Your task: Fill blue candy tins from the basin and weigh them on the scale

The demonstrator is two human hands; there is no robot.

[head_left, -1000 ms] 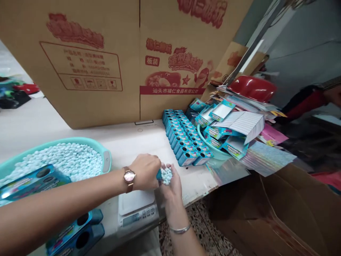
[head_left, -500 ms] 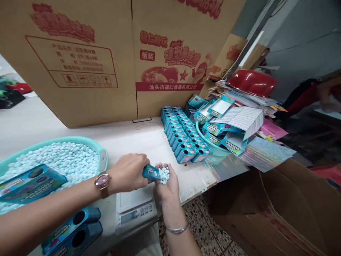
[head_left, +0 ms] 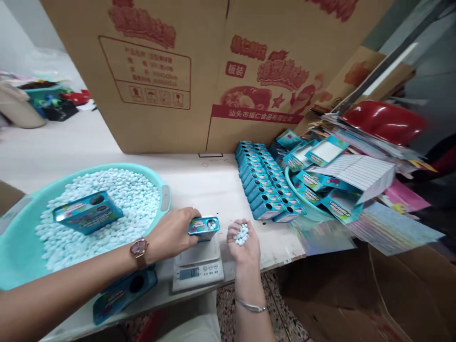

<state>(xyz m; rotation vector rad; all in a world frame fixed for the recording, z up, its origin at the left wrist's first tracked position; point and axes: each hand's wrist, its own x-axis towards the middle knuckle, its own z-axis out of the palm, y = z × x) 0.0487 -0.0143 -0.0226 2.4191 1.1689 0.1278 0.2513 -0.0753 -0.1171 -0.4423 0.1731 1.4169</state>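
Observation:
My left hand [head_left: 174, 233], with a watch at its wrist, grips a small blue candy box [head_left: 204, 225] upright over the white digital scale [head_left: 198, 272]. Pale candies show through the round hole in its top. Whether the box touches the scale's plate I cannot tell. Beside it my right hand [head_left: 245, 251] is cupped, palm up, around a small heap of pale blue candies [head_left: 242, 234]. To the left, a turquoise basin [head_left: 21, 256] is filled with loose candies [head_left: 138, 190], and another blue box [head_left: 89, 213] lies on them.
Blue boxes [head_left: 261, 187] stand in two rows behind my right hand. Flat cartons fill a second basin [head_left: 289, 178] at the right, near a red bowl [head_left: 384, 121]. A large cardboard carton [head_left: 199, 61] walls off the back. More blue boxes [head_left: 124, 292] lie under my left forearm.
My left hand has drawn the box away from my right palm and turned it upright over the scale. My right hand has moved right with candies in it. The camera view has shifted left.

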